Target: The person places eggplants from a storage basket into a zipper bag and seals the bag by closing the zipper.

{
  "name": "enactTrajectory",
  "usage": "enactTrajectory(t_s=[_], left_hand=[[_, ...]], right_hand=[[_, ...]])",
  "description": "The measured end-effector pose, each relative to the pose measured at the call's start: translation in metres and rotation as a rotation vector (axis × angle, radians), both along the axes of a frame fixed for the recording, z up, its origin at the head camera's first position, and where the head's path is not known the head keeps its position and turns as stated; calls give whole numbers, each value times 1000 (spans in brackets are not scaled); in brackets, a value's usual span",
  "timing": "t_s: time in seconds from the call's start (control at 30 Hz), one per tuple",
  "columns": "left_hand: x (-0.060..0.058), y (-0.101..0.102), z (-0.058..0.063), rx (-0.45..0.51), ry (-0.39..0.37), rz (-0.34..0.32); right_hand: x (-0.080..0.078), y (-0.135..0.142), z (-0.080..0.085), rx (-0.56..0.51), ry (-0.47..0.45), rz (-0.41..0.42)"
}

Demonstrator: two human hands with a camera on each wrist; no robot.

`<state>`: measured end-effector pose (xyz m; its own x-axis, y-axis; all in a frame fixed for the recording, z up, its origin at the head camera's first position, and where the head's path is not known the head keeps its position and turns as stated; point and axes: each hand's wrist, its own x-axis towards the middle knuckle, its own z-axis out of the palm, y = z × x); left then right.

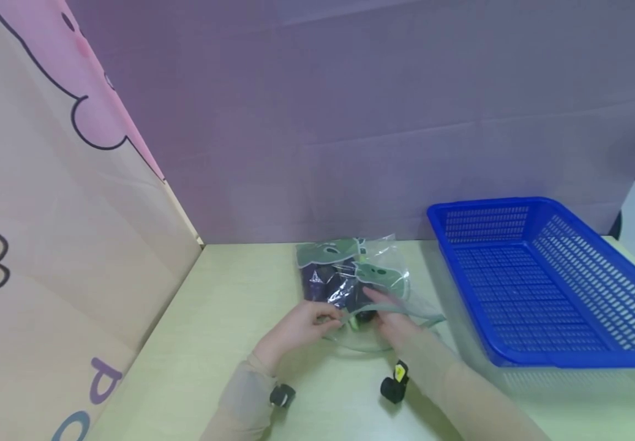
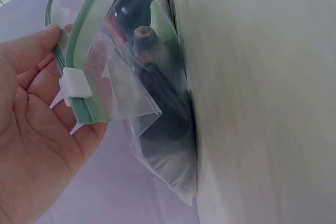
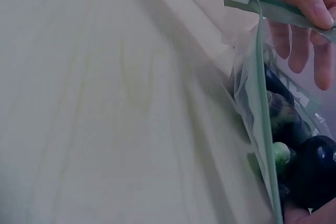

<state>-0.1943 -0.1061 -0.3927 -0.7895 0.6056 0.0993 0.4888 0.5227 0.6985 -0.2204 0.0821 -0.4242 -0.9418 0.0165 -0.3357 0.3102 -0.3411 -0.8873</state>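
A clear zip bag point(image 1: 382, 277) with green printing lies on the table, its mouth towards me and several dark purple eggplants point(image 1: 325, 283) inside. My left hand point(image 1: 305, 331) pinches the green zip edge point(image 2: 97, 19) near its white slider point(image 2: 76, 85), lifting that side of the mouth. Through the opening reaches my right hand point(image 1: 397, 326), whose fingers sit on both sides of a glossy round-ended eggplant point(image 3: 316, 169) and hold it. Beside it, a green stem end point(image 3: 282, 153) shows. Part of the right hand is hidden behind the bag's film and the eggplant.
A blue plastic basket point(image 1: 468, 306) with slotted walls stands on the right of the pale table point(image 1: 229, 288). A purple-grey cloth point(image 1: 317, 122) hangs behind the table, and a printed cloth point(image 1: 75, 245) borders its left side.
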Motion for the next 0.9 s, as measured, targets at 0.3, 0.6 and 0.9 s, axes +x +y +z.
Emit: enactTrajectory(t_s=[0.3,0.6,0.9], left_hand=[[0,-1,-1,8,16,-4],[-1,0,-2,9,9,-1],[-2,1,-2,4,5,6]], right_hand=[[-6,-6,1,130,13,-30],[-7,2,4,651,142,122],[-9,0,14,722,104,196]])
